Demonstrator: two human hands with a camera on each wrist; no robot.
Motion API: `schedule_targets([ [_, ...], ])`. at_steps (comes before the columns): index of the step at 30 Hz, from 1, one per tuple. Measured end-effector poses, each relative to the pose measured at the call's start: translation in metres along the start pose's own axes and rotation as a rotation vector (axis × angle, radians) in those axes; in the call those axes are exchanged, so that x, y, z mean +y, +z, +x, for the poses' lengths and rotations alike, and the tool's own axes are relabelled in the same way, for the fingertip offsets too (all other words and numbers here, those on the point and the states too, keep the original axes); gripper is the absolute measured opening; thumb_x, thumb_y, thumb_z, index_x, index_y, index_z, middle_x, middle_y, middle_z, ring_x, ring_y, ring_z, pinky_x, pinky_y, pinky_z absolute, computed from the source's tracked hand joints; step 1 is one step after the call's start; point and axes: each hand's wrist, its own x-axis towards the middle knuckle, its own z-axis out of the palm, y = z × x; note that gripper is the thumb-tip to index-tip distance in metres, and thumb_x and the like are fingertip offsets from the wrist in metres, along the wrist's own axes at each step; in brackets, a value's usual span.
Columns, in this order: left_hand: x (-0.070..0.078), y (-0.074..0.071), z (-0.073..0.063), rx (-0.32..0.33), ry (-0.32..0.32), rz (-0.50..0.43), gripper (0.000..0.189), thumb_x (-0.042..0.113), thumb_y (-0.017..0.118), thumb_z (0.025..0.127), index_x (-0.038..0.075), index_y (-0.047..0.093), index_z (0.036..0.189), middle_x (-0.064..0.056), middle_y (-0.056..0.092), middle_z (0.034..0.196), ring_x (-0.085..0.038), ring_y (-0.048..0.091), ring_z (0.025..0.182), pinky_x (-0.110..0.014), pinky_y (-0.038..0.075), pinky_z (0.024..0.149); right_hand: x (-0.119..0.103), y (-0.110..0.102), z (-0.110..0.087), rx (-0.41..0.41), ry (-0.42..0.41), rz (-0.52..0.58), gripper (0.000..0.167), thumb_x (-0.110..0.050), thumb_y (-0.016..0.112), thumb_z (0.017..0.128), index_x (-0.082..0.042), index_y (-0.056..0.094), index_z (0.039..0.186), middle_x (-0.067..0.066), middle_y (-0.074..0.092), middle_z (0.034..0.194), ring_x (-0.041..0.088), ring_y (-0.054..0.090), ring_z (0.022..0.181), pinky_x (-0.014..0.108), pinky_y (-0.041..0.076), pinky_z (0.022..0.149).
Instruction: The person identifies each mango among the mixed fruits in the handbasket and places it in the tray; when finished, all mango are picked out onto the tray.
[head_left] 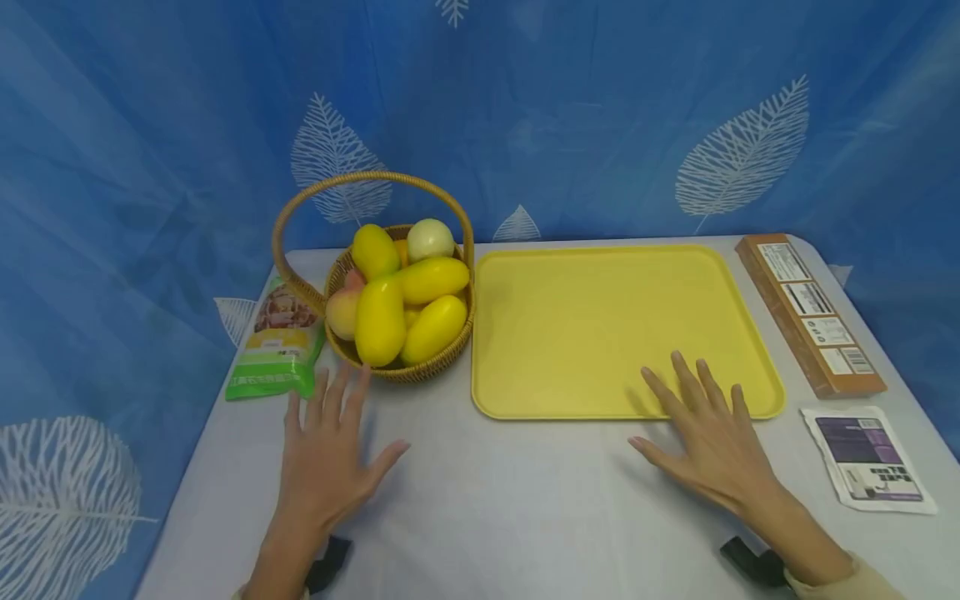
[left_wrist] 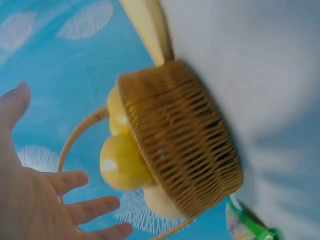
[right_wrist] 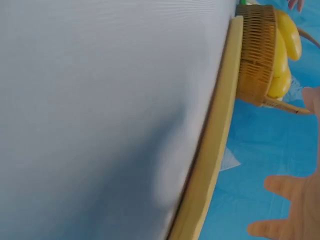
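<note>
My left hand hovers over the white cloth with its fingers spread, holding nothing. Its fingertips point at the front of a wicker basket with a tall arched handle. Several yellow mangoes, a peach and a pale round fruit fill the basket. On the other side, my right hand is spread wide and empty. Its fingertips overlap the near edge of a yellow tray in the head view. Both thumbs point inward. In the left wrist view the basket's woven side stands beyond the fingers.
Left of the basket lies a green food packet, partly behind the basket. A long brown box sits right of the tray, with a white and purple sachet nearer to me. Behind the table hangs a blue curtain with white leaves.
</note>
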Motion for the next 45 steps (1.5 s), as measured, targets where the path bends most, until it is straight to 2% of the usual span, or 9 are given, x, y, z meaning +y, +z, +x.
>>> schedule_targets([
  [6,-0.019,-0.008,0.026,0.138,0.041,-0.165,0.104,0.082,0.038,0.084,0.01,0.021,0.157,-0.021,0.034,0.155,-0.047,0.038,0.135,-0.069,0.032,0.104,-0.012,-0.001,0.019,0.053,-0.053,0.065,0.094,-0.064,0.068,0.077,-0.03,0.028,0.155,0.016,0.025,0.161,0.045,0.025,0.144,0.074,0.023,0.104],
  [10,-0.031,-0.005,0.042,0.197,0.043,-0.294,0.108,0.081,0.046,0.081,0.009,0.019,0.157,-0.02,0.036,0.154,-0.044,0.043,0.133,-0.063,0.037,0.103,-0.023,0.002,0.035,0.109,-0.101,0.093,0.094,-0.061,0.072,0.074,-0.027,0.035,0.153,0.017,0.031,0.158,0.045,0.031,0.141,0.072,0.027,0.104],
  [12,-0.037,-0.001,0.048,0.179,0.01,-0.371,0.109,0.075,0.058,0.08,0.009,0.019,0.157,-0.021,0.032,0.156,-0.044,0.038,0.136,-0.064,0.034,0.105,-0.028,0.003,0.042,0.144,-0.134,0.104,0.092,-0.062,0.071,0.074,-0.024,0.038,0.151,0.019,0.034,0.155,0.046,0.035,0.139,0.071,0.03,0.103],
  [16,-0.045,0.012,0.056,0.064,-0.084,-0.549,0.116,0.05,0.081,0.076,0.014,0.008,0.159,-0.019,0.011,0.163,-0.041,0.017,0.148,-0.07,0.023,0.109,-0.039,0.006,0.056,0.189,-0.196,0.124,0.087,-0.071,0.058,0.081,-0.019,0.043,0.149,0.021,0.04,0.151,0.045,0.041,0.135,0.07,0.034,0.101],
  [19,-0.049,0.025,0.057,0.018,-0.132,-0.636,0.125,0.039,0.087,0.072,0.02,0.0,0.159,-0.014,-0.002,0.165,-0.038,0.005,0.15,-0.073,0.019,0.109,-0.05,0.007,0.065,0.192,-0.229,0.143,0.086,-0.073,0.054,0.083,-0.018,0.043,0.148,0.02,0.042,0.15,0.043,0.043,0.133,0.067,0.036,0.101],
  [27,-0.048,0.053,0.06,0.152,-0.126,-0.742,0.129,0.024,0.093,0.064,0.018,0.005,0.158,-0.01,0.002,0.164,-0.031,0.011,0.15,-0.067,0.024,0.111,-0.082,0.013,0.094,0.154,-0.24,0.268,0.088,-0.059,0.073,0.077,-0.021,0.042,0.15,0.015,0.044,0.15,0.038,0.049,0.129,0.059,0.039,0.102],
  [32,-0.043,0.061,0.058,0.176,-0.207,-0.758,0.122,0.024,0.091,0.068,0.014,0.008,0.158,-0.018,-0.003,0.163,-0.036,0.009,0.15,-0.068,0.033,0.106,-0.104,0.013,0.115,0.173,-0.273,0.324,0.089,-0.057,0.077,0.075,-0.018,0.044,0.148,0.015,0.046,0.147,0.036,0.051,0.127,0.056,0.043,0.1],
  [37,-0.042,0.067,0.058,0.208,-0.245,-0.831,0.119,0.019,0.091,0.068,0.016,0.012,0.157,-0.018,-0.001,0.163,-0.037,0.019,0.147,-0.066,0.034,0.105,-0.13,0.011,0.137,0.177,-0.299,0.342,0.092,-0.059,0.078,0.072,-0.018,0.044,0.147,0.014,0.047,0.146,0.033,0.052,0.125,0.052,0.046,0.095],
  [45,-0.045,0.079,0.058,0.31,-0.225,-0.906,0.117,0.006,0.092,0.063,0.015,0.02,0.155,-0.009,0.019,0.16,-0.033,0.03,0.142,-0.058,0.04,0.102,-0.165,0.013,0.168,0.185,-0.392,0.371,0.097,-0.056,0.083,0.069,-0.016,0.041,0.148,0.015,0.043,0.148,0.032,0.046,0.131,0.05,0.045,0.1],
])
